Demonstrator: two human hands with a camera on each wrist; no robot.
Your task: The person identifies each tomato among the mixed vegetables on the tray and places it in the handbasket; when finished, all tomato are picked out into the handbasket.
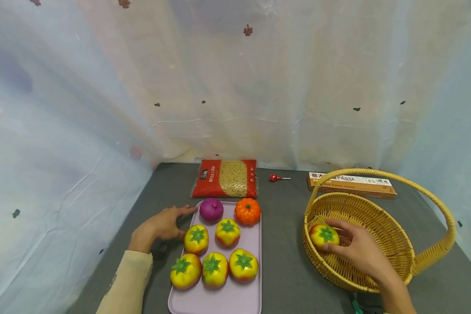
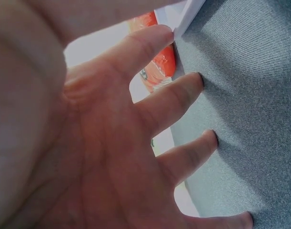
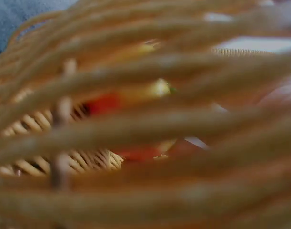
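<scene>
Pale, speckled sheeting (image 1: 235,78) across the upper part of the frame and down both sides, with a dark grey tabletop (image 1: 282,244) below. At lower right, a wicker basket (image 1: 388,231) and, just inside its left wall, a yellow-red persimmon (image 1: 322,237), pinched between thumb and fingers of the right hand (image 1: 361,248), partly closed to about the fruit's own breadth. In the right wrist view, mostly blurred wicker, with patches of red and yellow behind. At lower centre, a lilac tray (image 1: 239,301) bearing five more persimmons (image 1: 244,265), a purple onion (image 1: 211,209) near the top left corner and an orange pumpkin (image 1: 247,211) at the top right. Beside the tray's left edge, the left hand (image 1: 162,223), fingers spread and holding nothing, index fingertip at the rim. Judging by the layout, a transfer between tray and basket, partly done; direction impossible to tell from this instant. If towards the basket, barely begun, with five persimmons left to bring over; if towards the tray, nearly finished, with only the gripped persimmon clearly visible in the basket. Farther up, apparently uninvolved: a pasta bag (image 1: 233,179), a lollipop (image 1: 273,177) and a pasta box (image 1: 361,187).
</scene>
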